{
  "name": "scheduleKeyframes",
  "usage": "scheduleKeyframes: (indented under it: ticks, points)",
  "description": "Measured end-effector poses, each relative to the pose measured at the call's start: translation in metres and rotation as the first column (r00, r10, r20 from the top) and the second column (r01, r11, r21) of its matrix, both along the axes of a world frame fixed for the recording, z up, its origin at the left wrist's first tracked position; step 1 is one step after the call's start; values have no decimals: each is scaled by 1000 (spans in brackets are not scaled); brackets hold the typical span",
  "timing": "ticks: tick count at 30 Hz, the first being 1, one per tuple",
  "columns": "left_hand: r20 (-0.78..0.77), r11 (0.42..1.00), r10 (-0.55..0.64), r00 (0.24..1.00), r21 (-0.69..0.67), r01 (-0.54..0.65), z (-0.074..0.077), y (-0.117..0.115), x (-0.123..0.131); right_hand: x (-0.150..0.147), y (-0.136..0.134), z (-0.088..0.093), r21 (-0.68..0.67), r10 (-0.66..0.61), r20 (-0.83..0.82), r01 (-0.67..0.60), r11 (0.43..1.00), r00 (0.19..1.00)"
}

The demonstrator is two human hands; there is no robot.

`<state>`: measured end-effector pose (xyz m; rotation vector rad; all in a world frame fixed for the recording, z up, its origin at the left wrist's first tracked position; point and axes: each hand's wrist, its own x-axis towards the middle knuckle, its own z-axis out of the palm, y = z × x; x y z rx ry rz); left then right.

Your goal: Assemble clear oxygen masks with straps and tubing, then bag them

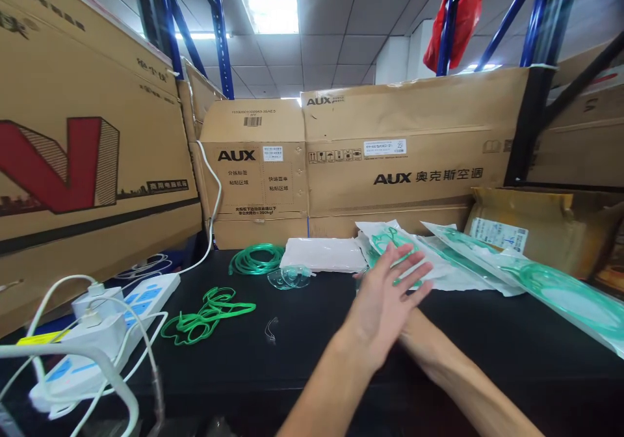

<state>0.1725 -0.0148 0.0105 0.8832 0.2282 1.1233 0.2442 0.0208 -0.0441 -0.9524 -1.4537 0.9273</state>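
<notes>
My left hand [383, 307] is raised over the black table, palm showing and fingers spread, with nothing in it. Behind it my right hand [412, 326] crosses from the right; its fingers are mostly hidden. Just beyond the hands lie white packets with green contents [385, 235] and a flat white pack [322, 255]. Further left are a coil of clear green tubing [257, 259] and a clear greenish plastic piece [290, 278], perhaps a mask. Nearer sit a tangled green elastic-looking cord [209, 313] and a small clear curved piece [271, 330].
A white power strip [151, 294] with plugs and looping cables occupies the left. Long clear packets of green tubing [565, 287] lie at the right, beside an opened cardboard box [550, 219]. Large cartons [414, 138] wall the back, and blue rack posts [219, 40] stand behind.
</notes>
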Motion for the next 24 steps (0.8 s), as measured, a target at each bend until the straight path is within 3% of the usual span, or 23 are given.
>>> scheduleKeyframes:
  ticks: [1, 3, 4, 6, 8, 9, 13, 15, 18, 20, 24]
  points:
    - [-65, 999, 9, 998, 31, -7, -1, 0, -17, 6, -1, 2, -12, 4, -9, -4, 1000, 1000]
    - [-289, 979, 136, 948, 185, -84, -4, -1, -52, 16, -4, 5, -45, 31, -27, -32, 998, 999]
    - [-417, 949, 244, 876, 288, -127, -6, -1, -69, 19, -5, 6, -56, 35, -31, -37, 998, 999]
    - [-529, 828, 546, 649, 460, -322, -10, 2, -96, 22, -8, 6, -60, 39, -19, -40, 997, 999]
    - [-567, 744, 667, 483, 541, -393, -14, 7, -113, 19, -10, 5, -43, 71, 30, -69, 997, 997]
    - [-589, 737, 675, 444, 562, -376, -16, 9, -117, 15, -12, 3, -33, 100, 60, -98, 995, 993]
    - [-654, 763, 630, 418, 621, -178, -24, 12, -116, 3, -20, 2, 94, 89, 245, -115, 989, 966]
    - [-644, 739, 658, 390, 651, -172, -27, 14, -115, 3, -24, 4, 106, 58, 331, -99, 989, 942]
    - [-638, 731, 676, 369, 646, -221, -29, 16, -117, 8, -25, 10, -5, 117, 353, -123, 992, 928]
    - [-647, 776, 622, 441, 583, -240, -29, 17, -118, 12, -24, 13, -17, 122, 344, -123, 992, 931]
    - [-631, 904, 414, 656, 369, -215, -29, 15, -119, 18, -21, 16, 38, 122, 349, -144, 989, 929]
